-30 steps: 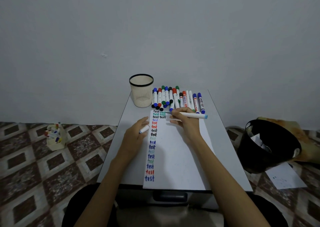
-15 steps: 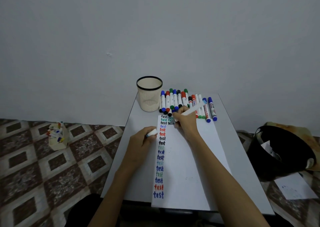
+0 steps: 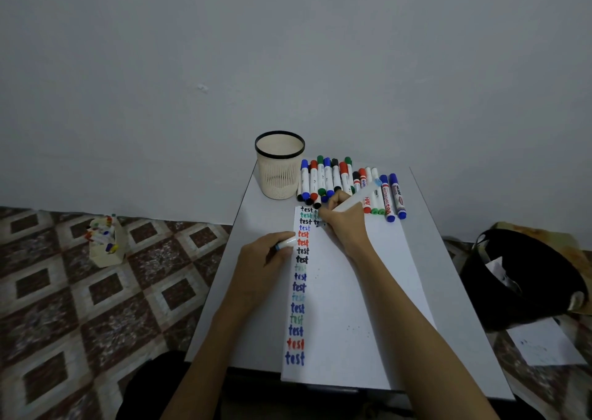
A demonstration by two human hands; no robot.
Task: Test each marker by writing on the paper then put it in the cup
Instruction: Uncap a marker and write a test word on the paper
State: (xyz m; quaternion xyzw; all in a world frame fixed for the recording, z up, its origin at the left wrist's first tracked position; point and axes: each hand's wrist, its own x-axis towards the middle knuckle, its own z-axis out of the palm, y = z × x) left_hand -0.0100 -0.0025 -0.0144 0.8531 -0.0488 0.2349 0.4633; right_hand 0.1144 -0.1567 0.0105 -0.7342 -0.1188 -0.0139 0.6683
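Note:
A white sheet of paper [image 3: 352, 307] lies on the small grey table, with a column of coloured "test" words down its left side. My right hand [image 3: 342, 221] grips a white marker [image 3: 358, 198] with a light-blue end, its tip down on the paper near the top of a second column. My left hand [image 3: 266, 262] rests at the paper's left edge and holds the marker's white cap [image 3: 286, 243]. A beige cup [image 3: 280, 168] with a black rim stands at the table's far left. Several capped markers [image 3: 339, 179] lie in a row right of the cup.
The table [image 3: 256, 227] stands against a grey wall. On the tiled floor at left sits a small holder with coloured markers [image 3: 104, 241]. A black bin [image 3: 525, 278] stands at right, with a loose paper [image 3: 544, 342] on the floor in front of it.
My right hand swung the marker from lying level above the paper to tip-down on it, and now it writes near the top. The left hand stayed by the paper's edge with the cap.

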